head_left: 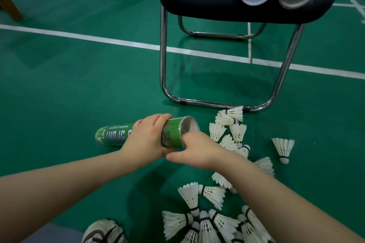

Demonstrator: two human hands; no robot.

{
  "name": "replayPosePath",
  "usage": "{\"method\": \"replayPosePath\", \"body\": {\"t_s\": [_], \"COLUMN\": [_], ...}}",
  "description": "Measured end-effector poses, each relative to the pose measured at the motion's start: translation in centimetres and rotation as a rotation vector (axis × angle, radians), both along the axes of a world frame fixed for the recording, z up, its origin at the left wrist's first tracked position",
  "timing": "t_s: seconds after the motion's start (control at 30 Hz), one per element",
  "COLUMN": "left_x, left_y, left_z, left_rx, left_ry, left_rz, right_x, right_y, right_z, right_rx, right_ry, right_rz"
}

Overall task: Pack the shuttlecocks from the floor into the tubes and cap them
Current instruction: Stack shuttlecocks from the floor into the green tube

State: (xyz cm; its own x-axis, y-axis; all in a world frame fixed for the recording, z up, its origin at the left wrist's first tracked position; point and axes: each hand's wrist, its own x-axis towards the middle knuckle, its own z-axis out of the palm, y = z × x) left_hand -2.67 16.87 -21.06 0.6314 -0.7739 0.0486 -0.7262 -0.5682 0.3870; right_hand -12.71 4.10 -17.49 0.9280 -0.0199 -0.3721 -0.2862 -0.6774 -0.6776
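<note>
Left hand (pixel 147 138) grips the tube (pixel 172 133) — right hand (pixel 197 150) seemingly at its mouth.

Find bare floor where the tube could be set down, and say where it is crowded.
Free: the wide floor left of the chair and beyond the tube; a smaller patch inside the chair's frame. Crowded: shuttlecocks on the right, from the chair's front rail to the bottom edge.

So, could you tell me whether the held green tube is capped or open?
Open: the green tube, gripped by the left hand, shows a bare hollow mouth without a cap.
</note>
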Motion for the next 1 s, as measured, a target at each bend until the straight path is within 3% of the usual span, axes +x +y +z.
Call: {"method": "replayPosePath", "body": {"t_s": [0.1, 0.23, 0.33, 0.43, 0.57, 0.7, 0.87, 1.0], "left_x": [0.2, 1.6, 2.5, 2.7, 2.0, 0.9, 0.6, 0.8], "left_y": [-0.2, -0.5, -0.8, -1.6, -2.8, -3.6, -4.0, -4.4], "left_z": [0.8, 2.2, 2.4, 1.6, -0.2, -1.9, -3.1, -3.3], "left_rx": [0.015, 0.031, 0.083, 0.102, 0.101, 0.105, 0.099, 0.073], "left_ry": [0.029, 0.068, 0.086, 0.097, 0.057, 0.017, -0.010, -0.006], "left_rz": [0.008, 0.014, -0.006, -0.013, -0.035, -0.034, -0.034, -0.016], "right_x": [0.2, -0.1, -0.6, -1.1, -2.2, -2.7, -3.4, -3.4], "right_y": [-0.7, -2.9, -5.2, -6.8, -9.4, -9.8, -8.4, -7.4], "right_z": [-0.2, -0.2, -1.1, -3.9, -8.3, -12.7, -15.1, -15.5], "right_rx": [0.087, 0.538, 0.575, 0.420, -0.077, -0.214, -0.548, -0.670], "right_ry": [-0.075, -0.494, -0.536, -0.407, -0.101, 0.211, 0.254, 0.191], "right_rz": [-0.025, -0.496, -0.639, -0.655, -0.447, -0.288, -0.081, -0.075]}}
